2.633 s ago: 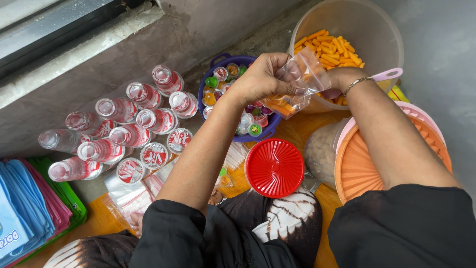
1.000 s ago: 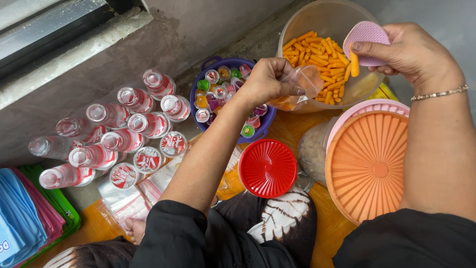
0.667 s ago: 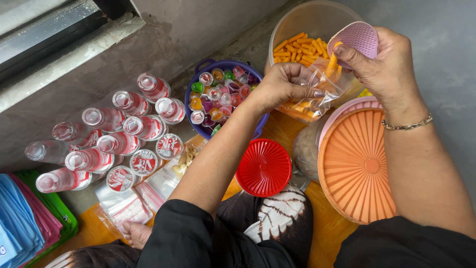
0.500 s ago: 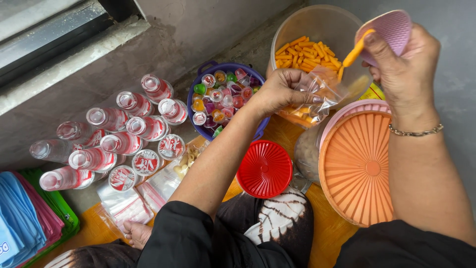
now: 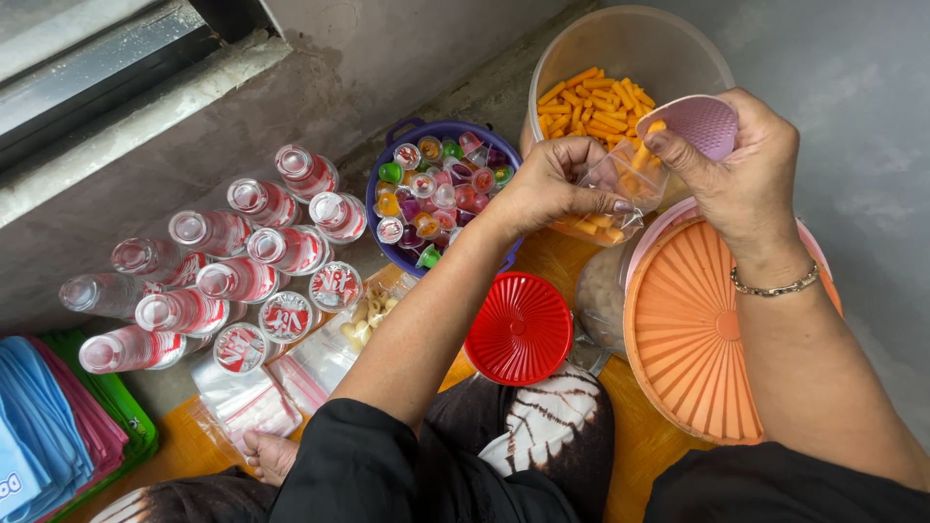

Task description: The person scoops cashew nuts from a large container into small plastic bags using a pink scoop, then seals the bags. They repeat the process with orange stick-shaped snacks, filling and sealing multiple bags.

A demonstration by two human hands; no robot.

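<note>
Snacks, orange sticks, are being tipped from a pink scoop (image 5: 699, 126) gripped in the right hand (image 5: 746, 174) into a small clear bag (image 5: 620, 189), pinched open by the left hand (image 5: 547, 184) just above the tub (image 5: 630, 48). Sticks could be spilled onto the floor if the bag mouth sags or the scoop is tilted too fast.

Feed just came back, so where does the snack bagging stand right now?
Done: some orange sticks already lie in the small clear bag. In hand: the left hand holds that bag open while the right hand tips a pink scoop of sticks into it. Left: the bag is unsealed, the tub holds many sticks, and empty bags lie by the bottles.
</note>
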